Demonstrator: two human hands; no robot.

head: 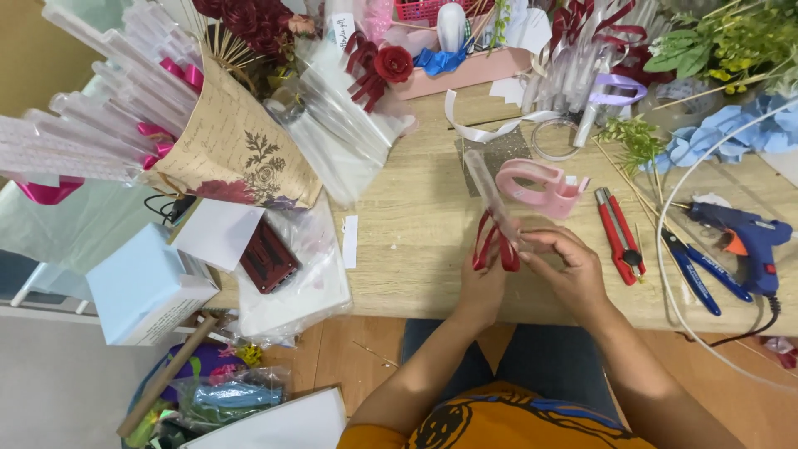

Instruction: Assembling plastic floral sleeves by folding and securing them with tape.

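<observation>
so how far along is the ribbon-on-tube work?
Done: many wrapped tubes with pink bows stacked at the table's left. In hand: left hand and right hand work a red ribbon onto a clear tube. Left: the bow isn't formed yet.

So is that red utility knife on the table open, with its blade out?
Cannot tell. The red utility knife lies flat on the wooden table, right of the right hand, untouched; its tip is too small to show a blade.
</observation>
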